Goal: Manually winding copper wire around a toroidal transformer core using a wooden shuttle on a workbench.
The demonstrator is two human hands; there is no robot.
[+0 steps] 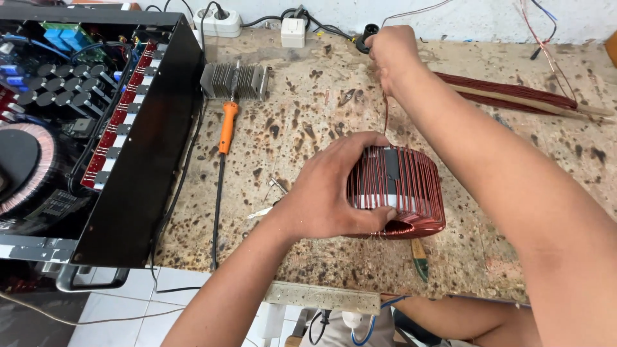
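Note:
A ring-shaped core wound with reddish copper wire (408,189) stands on edge on the stained workbench (308,109). My left hand (328,189) grips its left side, fingers curled over the top and thumb underneath. My right hand (391,54) is raised beyond the core, fist closed on a thin copper wire (385,115) that runs taut down to the windings.
An open black amplifier chassis (138,160) with capacitors and a toroidal transformer fills the left. An orange-handled soldering iron (225,128) and a finned heatsink (234,80) lie beside it. A wooden shuttle wound with copper wire (514,93) lies at the right. White power strips (222,22) sit at the back.

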